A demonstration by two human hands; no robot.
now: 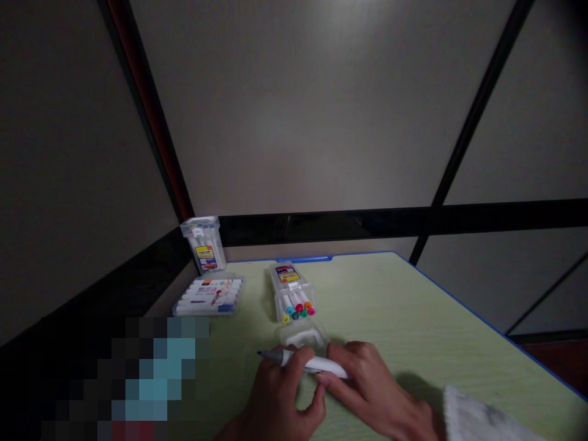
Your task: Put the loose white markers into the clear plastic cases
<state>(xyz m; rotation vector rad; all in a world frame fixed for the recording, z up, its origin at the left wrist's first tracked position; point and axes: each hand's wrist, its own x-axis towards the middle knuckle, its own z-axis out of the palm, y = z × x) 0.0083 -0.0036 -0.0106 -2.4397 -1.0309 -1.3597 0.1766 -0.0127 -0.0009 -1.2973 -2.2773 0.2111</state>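
A white marker [327, 365] with a grey end and a dark pointed tip lies across both my hands, the tip facing left. My left hand [285, 392] grips it near the grey end, index finger over the barrel and thumb bent below. My right hand [374, 383] holds the white end between thumb and fingers. Just beyond my hands is a transparent case [290, 283] lying on the table, with several markers inside, their coloured ends facing me. Its transparent lid [303, 334] hangs open towards my hands.
The pale green table [367, 294] has a blue edge. At its far left corner stands an upright marker case [206, 245]. A flat pack of markers [209, 297] lies in front of it. Wall panels [312, 122] rise behind; a pixelated patch covers the lower left.
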